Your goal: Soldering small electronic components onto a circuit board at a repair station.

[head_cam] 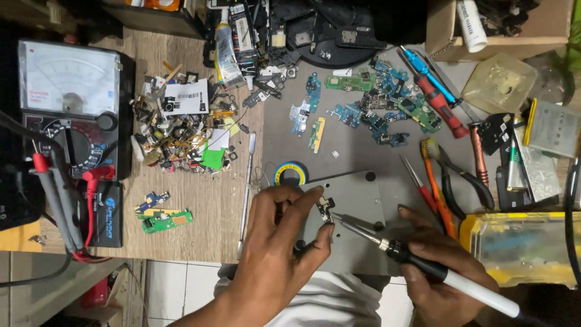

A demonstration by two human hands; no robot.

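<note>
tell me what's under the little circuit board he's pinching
Under the small circuit board, pinched by the left hand, lies a grey metal plate. The soldering iron in the right hand touches it. The hands hide the plate's near edge.

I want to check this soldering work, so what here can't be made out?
Head view only:
- Small board: too small for joints to show; left hand covers part.
- Soldering iron: tip contact unclear; cord cut by the bottom edge.
- Right hand: its grip is partly hidden under the handle.
- Yellow box: contents blurred.
</note>
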